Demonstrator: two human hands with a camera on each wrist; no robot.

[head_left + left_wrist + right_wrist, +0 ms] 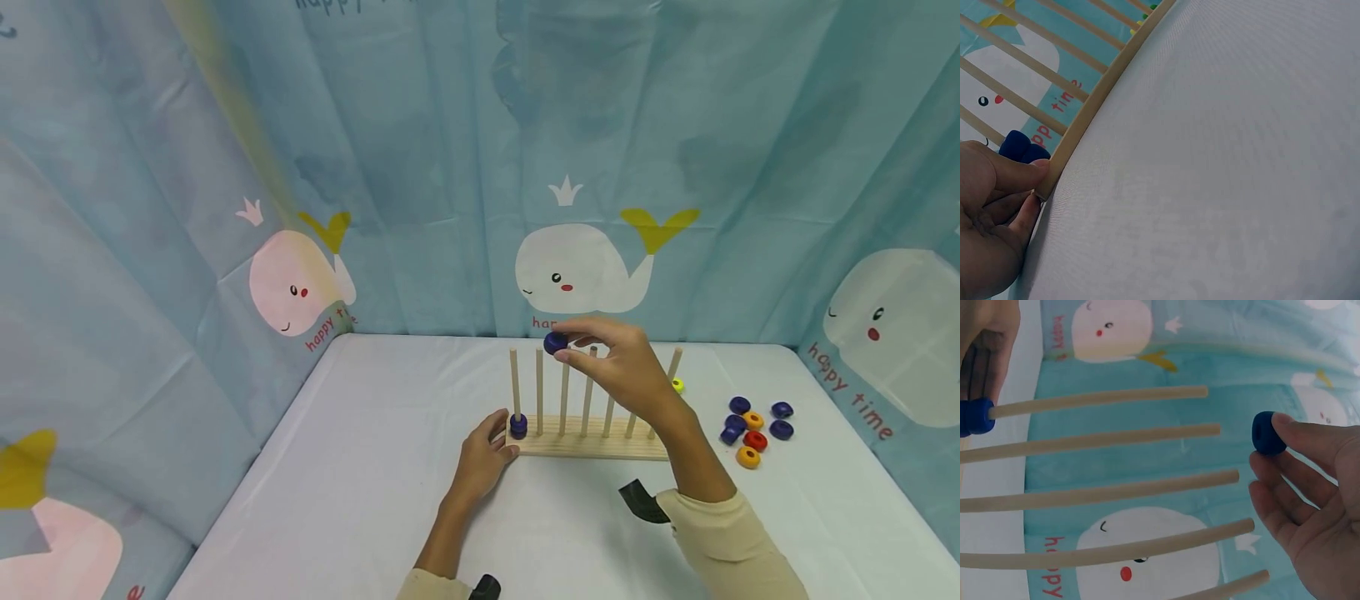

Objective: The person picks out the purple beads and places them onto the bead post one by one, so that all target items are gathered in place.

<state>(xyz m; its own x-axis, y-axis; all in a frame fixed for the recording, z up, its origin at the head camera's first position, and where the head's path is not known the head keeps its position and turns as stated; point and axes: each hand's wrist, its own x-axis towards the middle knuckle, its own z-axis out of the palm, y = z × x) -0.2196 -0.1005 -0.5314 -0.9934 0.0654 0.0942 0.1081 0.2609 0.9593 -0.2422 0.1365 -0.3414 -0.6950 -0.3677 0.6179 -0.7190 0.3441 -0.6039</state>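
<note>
My right hand pinches a dark blue bead between thumb and fingers. In the right wrist view the bead is just off the peg tips, apart from them, its hole partly showing. A wooden peg board with a row of upright pegs stands on the table. Two blue beads are stacked at the bottom of its leftmost peg. My left hand grips the board's left end; in the left wrist view the thumb lies against one side of the base and a finger against the other.
Several loose blue, orange and red beads lie on the white table right of the board. A yellow-green bead shows behind the board's right end. A whale-print curtain surrounds the table's back and sides.
</note>
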